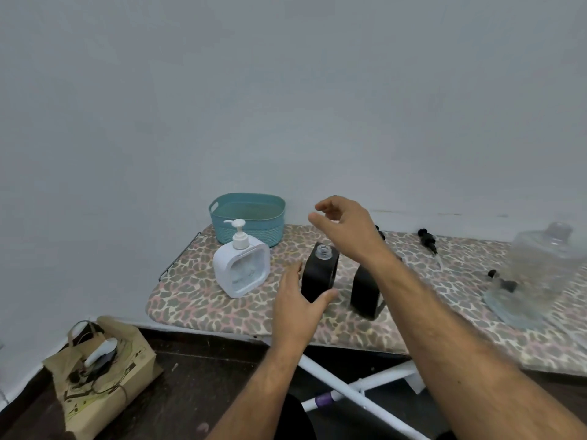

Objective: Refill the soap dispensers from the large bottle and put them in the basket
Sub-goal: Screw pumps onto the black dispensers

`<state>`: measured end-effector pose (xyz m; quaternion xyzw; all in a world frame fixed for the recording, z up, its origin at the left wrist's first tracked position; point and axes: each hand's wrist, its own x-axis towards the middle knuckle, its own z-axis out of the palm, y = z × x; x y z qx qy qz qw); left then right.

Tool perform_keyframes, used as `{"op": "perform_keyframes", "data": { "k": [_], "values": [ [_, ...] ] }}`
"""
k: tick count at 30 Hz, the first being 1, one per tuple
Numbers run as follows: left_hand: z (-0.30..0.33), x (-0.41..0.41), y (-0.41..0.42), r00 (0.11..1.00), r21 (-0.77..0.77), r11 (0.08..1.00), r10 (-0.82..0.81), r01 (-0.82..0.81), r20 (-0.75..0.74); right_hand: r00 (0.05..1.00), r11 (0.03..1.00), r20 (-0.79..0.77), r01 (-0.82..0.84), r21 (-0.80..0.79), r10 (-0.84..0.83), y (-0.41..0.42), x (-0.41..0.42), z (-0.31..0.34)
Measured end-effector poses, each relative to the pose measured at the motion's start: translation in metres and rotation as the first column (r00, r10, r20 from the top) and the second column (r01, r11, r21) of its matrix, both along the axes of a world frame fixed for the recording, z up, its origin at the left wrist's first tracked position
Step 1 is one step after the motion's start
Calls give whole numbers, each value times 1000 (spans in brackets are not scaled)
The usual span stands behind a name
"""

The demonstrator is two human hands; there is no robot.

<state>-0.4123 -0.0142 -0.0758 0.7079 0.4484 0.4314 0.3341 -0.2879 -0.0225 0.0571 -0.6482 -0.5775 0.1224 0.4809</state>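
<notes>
Open black dispenser (318, 274): it stands upright on the worktop (203, 300) in front of you, pump removed, its clear threaded neck exposed at the top.
Your left hand (297, 308): it is at the near side of that dispenser, fingers straight and spread, the thumb against the lower front corner of the black body. Nothing is gripped.
Your right hand (344, 228): it hovers above and just behind the open neck, fingers loosely curled and empty. It does not touch the dispenser.
Second black dispenser (365, 292): it stands just right of the first, largely hidden under your right forearm. You cannot tell from this view whether its pump is on.
White dispenser (242, 269): upright to the left of the black pair, apart from them, white pump fitted, a clear window in its face.
Basket (247, 222): teal, woven pattern, at the far left of the worktop against the wall, directly behind the white dispenser. No dispenser shows inside it.
Large bottle (540, 268): clear, at the right end of the worktop, blurred. Its fill level cannot be read.
Loose black pumps (427, 239): one lies near the far edge behind your right arm; another dark piece lies beside the bottle's base.
Worktop: an ironing board with a leopard-print cover on white crossed legs.
Floor: a brown paper bag (104, 373) with oddments sits at lower left, by the wall.
</notes>
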Motion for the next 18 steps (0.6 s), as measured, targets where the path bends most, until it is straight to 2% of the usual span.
{"op": "perform_keyframes", "data": {
  "k": [8,14,18],
  "values": [
    [-4,25,1,993,-61,996,71,-66,91,988,986,-30,150,-69,-152,4,89,9],
    [-5,25,14,975,-49,991,135,-128,179,951,953,-190,200,-229,-245,32,153,-27],
    [-6,23,29,974,-46,992,121,-114,190,926,910,-211,228,-346,-312,52,182,-57]
  ]
}}
